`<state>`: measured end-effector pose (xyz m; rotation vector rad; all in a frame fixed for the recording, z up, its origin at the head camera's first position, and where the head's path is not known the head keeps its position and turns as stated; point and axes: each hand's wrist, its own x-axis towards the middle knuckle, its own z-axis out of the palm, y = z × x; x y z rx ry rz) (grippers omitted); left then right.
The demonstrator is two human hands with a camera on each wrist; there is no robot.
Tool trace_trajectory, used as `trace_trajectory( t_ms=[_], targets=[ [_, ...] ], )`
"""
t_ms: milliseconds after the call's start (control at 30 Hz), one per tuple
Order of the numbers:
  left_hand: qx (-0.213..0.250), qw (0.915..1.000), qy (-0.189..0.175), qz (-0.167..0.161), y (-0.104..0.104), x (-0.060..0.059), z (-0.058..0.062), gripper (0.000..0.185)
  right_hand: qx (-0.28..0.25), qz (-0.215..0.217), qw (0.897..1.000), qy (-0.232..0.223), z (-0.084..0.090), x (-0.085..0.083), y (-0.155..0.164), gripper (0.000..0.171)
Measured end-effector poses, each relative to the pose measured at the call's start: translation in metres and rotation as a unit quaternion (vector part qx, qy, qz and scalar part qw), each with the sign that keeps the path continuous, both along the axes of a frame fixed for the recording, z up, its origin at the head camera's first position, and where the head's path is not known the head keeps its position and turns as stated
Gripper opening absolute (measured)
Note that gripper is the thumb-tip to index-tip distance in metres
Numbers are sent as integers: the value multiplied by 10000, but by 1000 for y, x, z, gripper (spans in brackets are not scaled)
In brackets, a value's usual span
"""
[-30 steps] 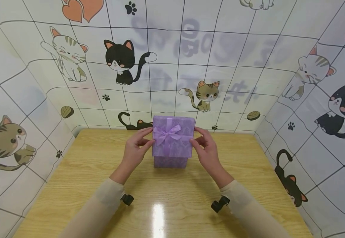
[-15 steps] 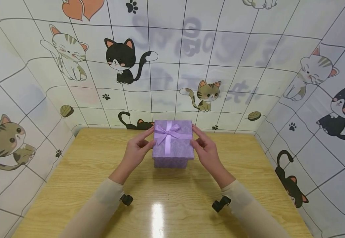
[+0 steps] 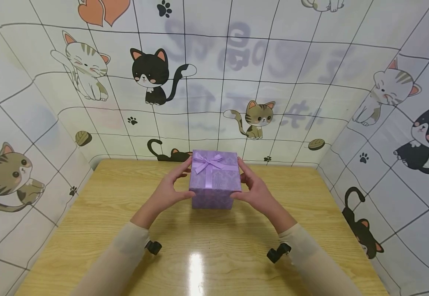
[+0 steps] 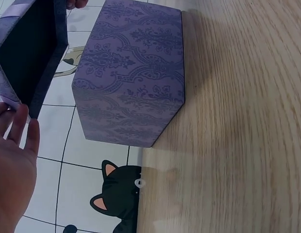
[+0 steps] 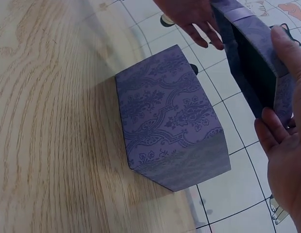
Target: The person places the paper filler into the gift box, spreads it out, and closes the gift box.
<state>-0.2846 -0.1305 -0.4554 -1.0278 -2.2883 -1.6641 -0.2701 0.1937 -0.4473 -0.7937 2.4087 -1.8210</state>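
A purple patterned gift box lid (image 3: 220, 176) with a ribbon bow is held between both hands. My left hand (image 3: 167, 192) grips its left side, the thumb at the front corner. On the opposite side my right hand (image 3: 256, 190) grips the lid likewise. Below it stands the matching box (image 3: 212, 200), upright on the table. Both wrist views show the lid (image 5: 255, 36) raised apart from the box (image 4: 133, 73), its dark hollow underside facing down. The inside of the box is hidden from every view.
The wooden table (image 3: 207, 238) extends around the box and towards the front. Close behind it rises a white wall covering (image 3: 207, 94) with cat drawings, which also lines both sides. Each sleeve carries a small black device (image 3: 153, 247).
The lid has levelled from a tilt, and its front edge has risen slightly over the last half second. Both thumbs have moved down to its front corners. The box has stayed put.
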Motion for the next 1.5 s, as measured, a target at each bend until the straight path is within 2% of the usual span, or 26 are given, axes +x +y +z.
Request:
trace_trajectory(
  t_ms=[100, 200, 367, 500, 600, 800, 833, 1033, 1067, 1267, 1500],
  targets=[
    [-297, 9993, -49, 202, 1, -1, -2, 102, 152, -136, 9997, -144, 0, -2, -1, 112],
    [-403, 9984, -160, 361, 1, -6, -10, 101, 401, -342, 9985, -167, -2, -6, -2, 110],
    [-446, 9977, -252, 449, 1, -25, -37, 100, 843, -598, 9946, -60, -21, -21, 2, 108],
    [-546, 9966, -407, 461, 0, -37, -52, 100, 733, -557, 9954, -265, -38, -33, 6, 108],
    [-584, 9959, -522, 452, 0, -41, -57, 100, 591, -532, 9958, -444, -45, -38, 7, 108],
    [-684, 9950, -562, 455, 1, -48, -64, 101, 522, -478, 9963, -495, -56, -45, 8, 107],
    [-659, 9951, -590, 431, 2, -46, -62, 100, 538, -476, 9962, -494, -58, -46, 8, 108],
    [-615, 9960, -521, 388, 2, -51, -69, 100, 613, -388, 9956, -589, -40, -37, 1, 109],
    [-634, 9960, -477, 407, 1, -53, -74, 101, 617, -390, 9953, -632, -39, -37, 0, 109],
    [-724, 9944, -623, 444, 1, -52, -80, 102, 570, -505, 9945, -715, -68, -45, 3, 112],
    [-1003, 9909, -753, 497, -3, -53, -90, 106, 827, -632, 9941, -297, -90, -49, 4, 114]
  ],
)
